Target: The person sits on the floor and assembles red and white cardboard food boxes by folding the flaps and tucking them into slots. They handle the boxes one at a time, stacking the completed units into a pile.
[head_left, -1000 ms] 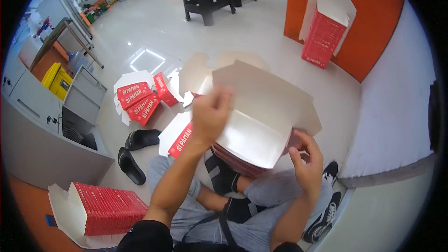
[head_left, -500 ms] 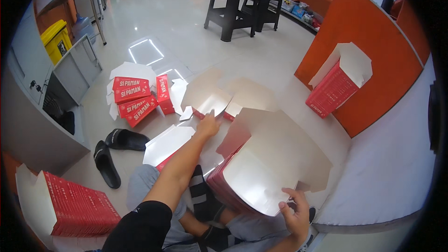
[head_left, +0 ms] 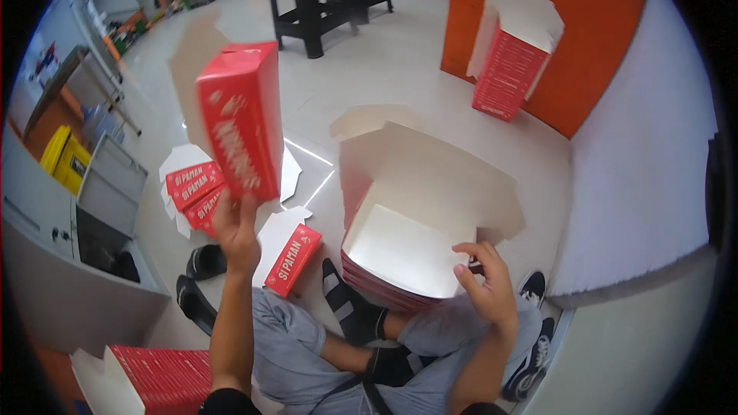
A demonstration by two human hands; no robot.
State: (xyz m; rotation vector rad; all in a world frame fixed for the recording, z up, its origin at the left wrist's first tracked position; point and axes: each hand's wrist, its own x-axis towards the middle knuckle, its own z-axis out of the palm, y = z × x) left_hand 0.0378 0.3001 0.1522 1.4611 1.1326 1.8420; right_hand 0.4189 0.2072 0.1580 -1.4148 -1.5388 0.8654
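My left hand holds up a red cardboard food box by its lower end, its pale flap standing out behind it. In front of my lap stands a stack of nested red food boxes, the top one open with a pale inside. My right hand has its fingers and thumb closed on the right rim of that stack. Left of the stack a single red box lies on the floor with its white flap spread. Beyond my left hand lie several more red boxes, partly overlapping.
Another nested stack lies at lower left, and one stands against the orange partition. Black slippers lie beside a grey cabinet. Black stools stand farther off. A white padded surface borders the right.
My left hand has picked up a red box from the floor and raised it up and to the left. My right hand stays at the stack's rim. The head view has shifted.
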